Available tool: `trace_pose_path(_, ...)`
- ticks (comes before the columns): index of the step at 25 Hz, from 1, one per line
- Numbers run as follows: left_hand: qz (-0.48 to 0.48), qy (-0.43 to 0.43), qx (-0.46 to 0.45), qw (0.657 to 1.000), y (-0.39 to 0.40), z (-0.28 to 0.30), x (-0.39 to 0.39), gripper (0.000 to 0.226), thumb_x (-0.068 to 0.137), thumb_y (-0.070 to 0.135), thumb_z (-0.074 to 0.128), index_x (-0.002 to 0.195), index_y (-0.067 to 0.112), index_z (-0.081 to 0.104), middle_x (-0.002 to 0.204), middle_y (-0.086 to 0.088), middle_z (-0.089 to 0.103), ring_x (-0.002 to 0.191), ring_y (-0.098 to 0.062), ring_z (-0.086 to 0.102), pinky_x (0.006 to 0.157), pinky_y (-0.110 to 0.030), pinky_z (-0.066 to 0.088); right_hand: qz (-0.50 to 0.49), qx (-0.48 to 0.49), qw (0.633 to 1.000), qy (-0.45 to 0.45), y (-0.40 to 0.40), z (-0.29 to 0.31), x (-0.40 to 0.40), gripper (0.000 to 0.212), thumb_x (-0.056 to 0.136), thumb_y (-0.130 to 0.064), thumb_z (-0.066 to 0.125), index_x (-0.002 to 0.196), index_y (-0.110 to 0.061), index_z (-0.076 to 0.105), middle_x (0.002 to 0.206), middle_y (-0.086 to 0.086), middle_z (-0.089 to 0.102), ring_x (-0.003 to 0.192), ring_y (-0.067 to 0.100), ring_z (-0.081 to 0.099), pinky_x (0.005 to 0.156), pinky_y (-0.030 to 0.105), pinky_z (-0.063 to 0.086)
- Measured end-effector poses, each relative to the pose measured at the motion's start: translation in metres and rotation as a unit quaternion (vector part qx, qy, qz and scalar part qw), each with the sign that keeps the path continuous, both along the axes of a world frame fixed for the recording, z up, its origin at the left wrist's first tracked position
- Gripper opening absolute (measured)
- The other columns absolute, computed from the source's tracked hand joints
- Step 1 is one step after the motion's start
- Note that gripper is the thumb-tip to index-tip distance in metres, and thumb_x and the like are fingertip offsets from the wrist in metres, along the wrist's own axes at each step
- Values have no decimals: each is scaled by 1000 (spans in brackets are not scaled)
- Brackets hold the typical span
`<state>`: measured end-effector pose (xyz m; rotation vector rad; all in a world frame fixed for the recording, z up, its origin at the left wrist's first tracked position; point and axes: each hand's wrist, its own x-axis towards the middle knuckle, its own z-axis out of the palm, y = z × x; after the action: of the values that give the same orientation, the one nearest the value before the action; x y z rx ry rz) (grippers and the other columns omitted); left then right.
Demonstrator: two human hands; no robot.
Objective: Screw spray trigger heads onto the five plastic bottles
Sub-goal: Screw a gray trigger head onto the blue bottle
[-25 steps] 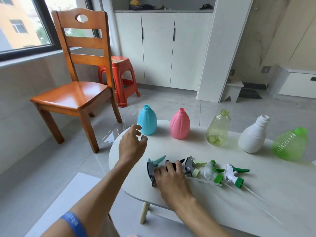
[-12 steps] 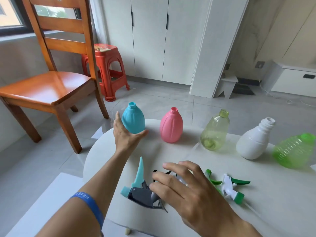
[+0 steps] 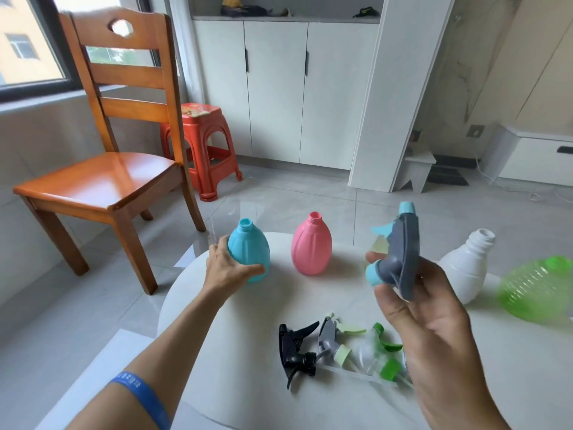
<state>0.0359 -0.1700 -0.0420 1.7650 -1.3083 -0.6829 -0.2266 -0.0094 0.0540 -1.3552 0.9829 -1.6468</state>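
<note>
None of the bottles wears a head yet: our left hand (image 3: pixel 231 270) grips the blue bottle (image 3: pixel 249 249) on the table (image 3: pixel 217 383), and our right hand (image 3: pixel 431 330) pinches the grey-and-blue trigger head (image 3: pixel 400 259) aloft, so we judge the first fitting only beginning. We count four bottles plainly (blue, pink (image 3: pixel 311 245), white (image 3: pixel 466 268), green (image 3: pixel 539 290)), a fifth mostly hidden behind the raised head, and roughly four heads (image 3: pixel 338 352) lying near us, their tangle blurred.

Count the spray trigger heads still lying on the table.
3 clearly: a black trigger head, a grey one with pale green trigger, a clear one with green trigger. The right hand holding the grey-blue trigger head may hide another.
</note>
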Motion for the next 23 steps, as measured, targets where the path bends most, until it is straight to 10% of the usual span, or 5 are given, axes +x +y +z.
trace_pose_path(8,-93,-202,-130,966,82,69,-24,95,42,47,78,128,34,41,109,13,45,91,-15,52,61,-21,42,9,111,955,-276,-8,16,-35,18,88,-20,56,102,-26,66,126,-3,72,110,16,65,94,39,46)
trace_pose_path(23,-198,-258,-146,934,125,72,-92,92,48,48,73,133,29,43,109,14,42,96,-14,44,63,-36,52,-55,93,962,-250,-12,0,-47,45,84,-21,60,128,-15,58,126,-1,70,109,16,62,90,38,45)
